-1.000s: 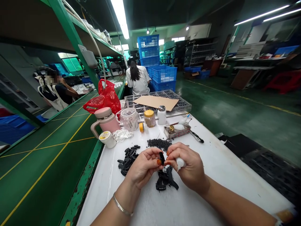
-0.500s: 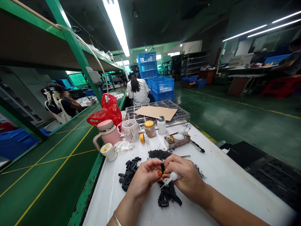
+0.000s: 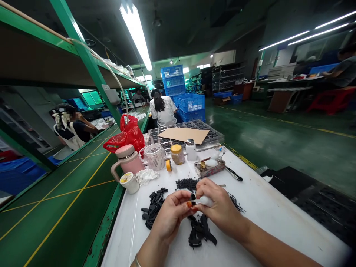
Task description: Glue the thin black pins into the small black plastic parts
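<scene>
My left hand (image 3: 175,210) is closed, pinching a small black plastic part (image 3: 193,197) between thumb and fingers. In my right hand (image 3: 218,203) is a small white squeeze bottle (image 3: 206,201) with a thin nozzle, whose tip points left at the black part. Whether the tip touches it is hard to see. Below the hands lies a small heap of curved black parts (image 3: 200,231). Another pile of black parts (image 3: 154,207) is left of my left hand. Beyond my fingers are tiny black pieces (image 3: 187,184), and thin black pins (image 3: 236,202) lie right of my right hand.
At the table's back left stand a pink mug (image 3: 129,159), a white tub (image 3: 129,183) and a clear jar (image 3: 154,156). A box of bottles (image 3: 209,168) and a cutter knife (image 3: 233,173) lie back right. The green conveyor (image 3: 69,196) runs along the left. A person (image 3: 162,109) sits ahead.
My right hand has turned the squeeze bottle so its nozzle swings up from pointing down-left to lying level at the black part. My left hand keeps its pinch. The view has shifted slightly.
</scene>
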Demonstrator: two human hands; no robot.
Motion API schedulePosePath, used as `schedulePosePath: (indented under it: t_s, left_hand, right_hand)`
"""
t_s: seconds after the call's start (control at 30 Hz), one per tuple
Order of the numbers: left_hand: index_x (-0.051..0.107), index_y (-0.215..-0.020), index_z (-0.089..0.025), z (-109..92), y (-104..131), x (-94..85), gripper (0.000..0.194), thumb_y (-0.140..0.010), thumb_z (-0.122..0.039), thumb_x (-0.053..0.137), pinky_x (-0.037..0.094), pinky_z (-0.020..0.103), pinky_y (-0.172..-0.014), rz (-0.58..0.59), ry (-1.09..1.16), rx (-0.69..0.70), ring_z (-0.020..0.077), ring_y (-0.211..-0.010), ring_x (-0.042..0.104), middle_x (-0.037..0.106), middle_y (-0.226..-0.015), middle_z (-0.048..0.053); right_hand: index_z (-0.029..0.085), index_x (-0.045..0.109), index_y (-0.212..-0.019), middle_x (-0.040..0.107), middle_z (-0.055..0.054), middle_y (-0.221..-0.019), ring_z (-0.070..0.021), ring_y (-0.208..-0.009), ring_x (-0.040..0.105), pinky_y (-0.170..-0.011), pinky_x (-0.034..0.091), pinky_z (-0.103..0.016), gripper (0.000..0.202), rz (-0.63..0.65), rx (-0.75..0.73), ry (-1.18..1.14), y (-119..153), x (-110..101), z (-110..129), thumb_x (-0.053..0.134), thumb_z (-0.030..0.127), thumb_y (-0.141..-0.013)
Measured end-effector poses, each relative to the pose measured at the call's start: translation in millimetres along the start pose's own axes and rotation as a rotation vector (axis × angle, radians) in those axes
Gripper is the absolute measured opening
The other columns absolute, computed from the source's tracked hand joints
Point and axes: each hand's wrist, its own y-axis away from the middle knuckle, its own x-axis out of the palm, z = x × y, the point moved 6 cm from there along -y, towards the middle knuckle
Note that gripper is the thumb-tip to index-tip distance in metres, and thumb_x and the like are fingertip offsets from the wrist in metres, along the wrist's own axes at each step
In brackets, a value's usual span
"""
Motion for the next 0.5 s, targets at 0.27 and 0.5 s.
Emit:
schedulePosePath:
  t_s: [0.27, 0.5]
  left_hand:
    - [0.057, -0.097, -0.013, -16, -2, -10.1, 0.027, -0.078, -0.028, 0.070, 0.052, 0.025, -0.070, -0.026, -0.241, 0.070, 0.0174, -0.082, 0.066, 0.069, -0.091, 0.011]
    - [0.062, -0.095, -0.013, -31, -1, -17.9, 0.023, -0.080, -0.029, 0.065, 0.052, 0.024, -0.069, -0.133, -0.467, 0.182, 0.0162, -0.082, 0.064, 0.068, -0.085, 0.008]
  right_hand:
    - [0.023, 0.046, -0.114, 0.054, -0.005, -0.094, -0.0143, -0.063, 0.058, -0.040, 0.044, -0.023, 0.029, -0.054, 0.253, -0.378, 3, -12, -21, 0.044, 0.042, -0.093]
    - [0.025, 0.047, -0.126, 0.060, -0.006, -0.106, -0.0132, -0.068, 0.058, -0.059, 0.051, -0.027, 0.036, -0.056, 0.236, -0.190, -2, -25, -21, 0.044, 0.042, -0.095]
